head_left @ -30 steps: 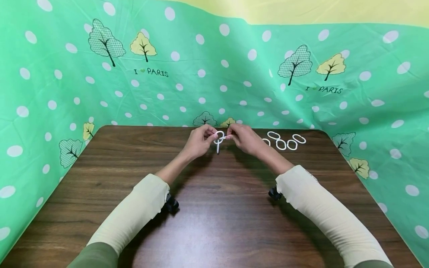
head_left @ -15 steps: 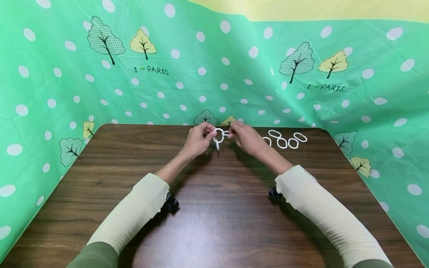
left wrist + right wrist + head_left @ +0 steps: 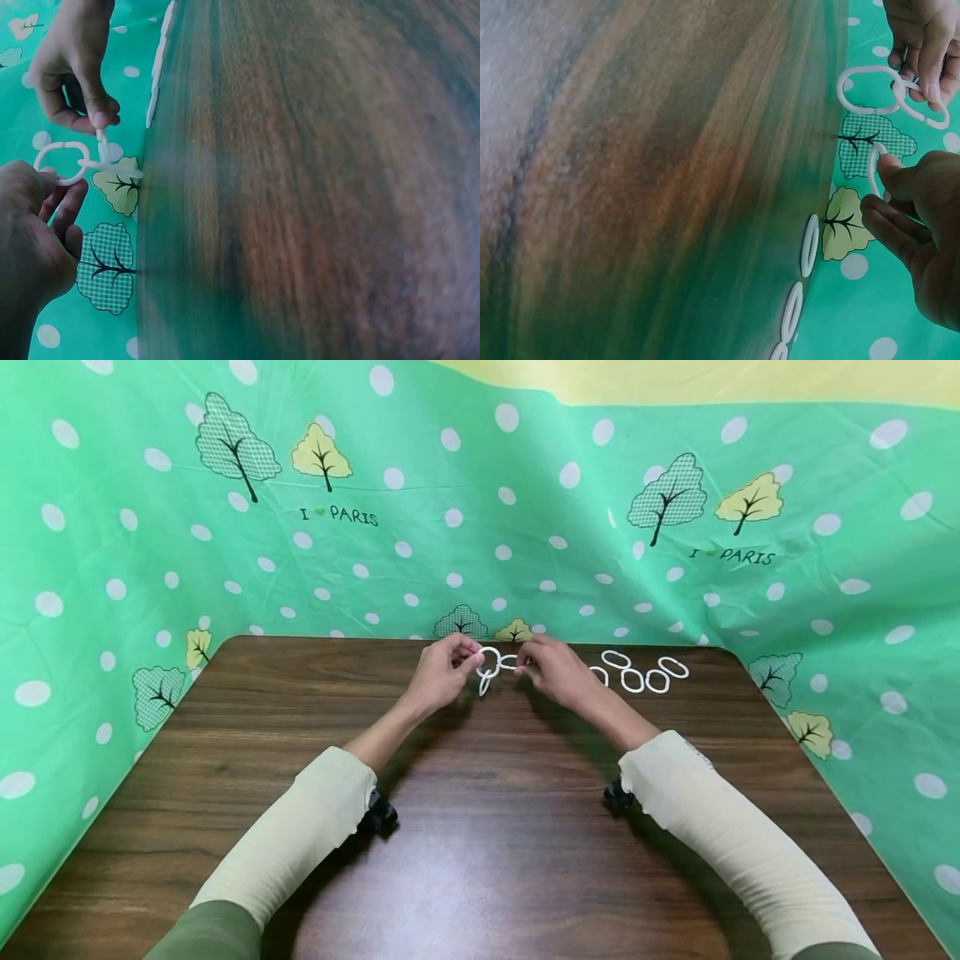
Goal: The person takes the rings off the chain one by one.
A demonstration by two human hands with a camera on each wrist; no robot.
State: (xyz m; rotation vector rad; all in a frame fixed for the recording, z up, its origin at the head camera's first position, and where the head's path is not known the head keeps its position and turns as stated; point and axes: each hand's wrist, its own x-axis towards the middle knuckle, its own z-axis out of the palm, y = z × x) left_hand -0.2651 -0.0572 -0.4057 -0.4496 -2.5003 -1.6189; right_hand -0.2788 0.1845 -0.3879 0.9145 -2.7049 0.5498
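Above the far part of the table, my left hand (image 3: 438, 672) pinches a white oval chain link (image 3: 489, 652) between thumb and fingers. A second white link (image 3: 484, 683) hangs hooked through it; the left wrist view shows the pair joined. Beside them, my right hand (image 3: 553, 670) pinches a third white link (image 3: 509, 662) by one end. In the head view this third link's free end meets the edge of the left-held link. The right wrist view shows the third link (image 3: 873, 171) apart from the joined pair, so I cannot tell whether they touch.
Several loose white links (image 3: 632, 680) lie flat on the brown wooden table (image 3: 480, 818), to the right of my right hand; one is partly hidden by that hand. A green dotted cloth (image 3: 480, 518) hangs behind the table's far edge.
The third link in my right hand has shifted slightly right, showing more of its loop. The hanging link has swung a little left. The loose links stay put.
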